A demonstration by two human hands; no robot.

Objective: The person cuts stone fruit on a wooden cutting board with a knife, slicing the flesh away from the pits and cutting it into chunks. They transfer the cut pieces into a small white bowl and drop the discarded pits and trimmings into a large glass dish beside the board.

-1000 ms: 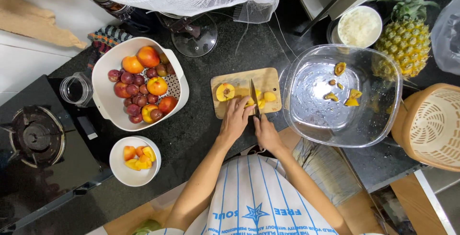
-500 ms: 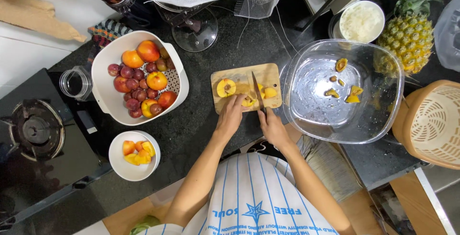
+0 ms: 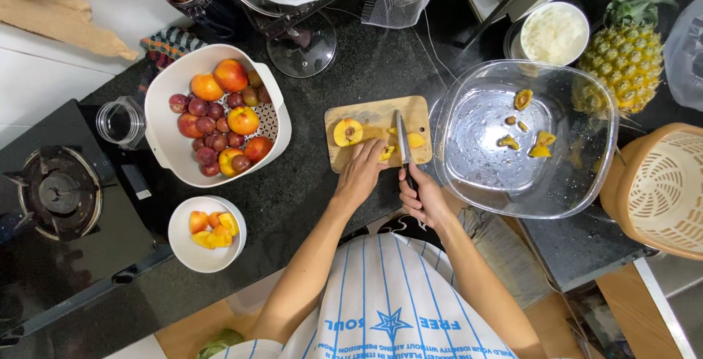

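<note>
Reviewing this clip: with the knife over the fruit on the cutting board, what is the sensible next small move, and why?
Probably press the knife down through the yellow fruit piece. The right hand grips the handle with the blade lying across that piece, and the left hand steadies fruit on the cutting board beside the blade.

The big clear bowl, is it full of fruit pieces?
No, the clear bowl holds only a few small yellow fruit pieces on its bottom, and most of it is bare.

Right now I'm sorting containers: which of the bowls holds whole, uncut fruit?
The large white colander bowl, left of the cutting board; the small white bowl and clear bowl hold only cut pieces.
</note>
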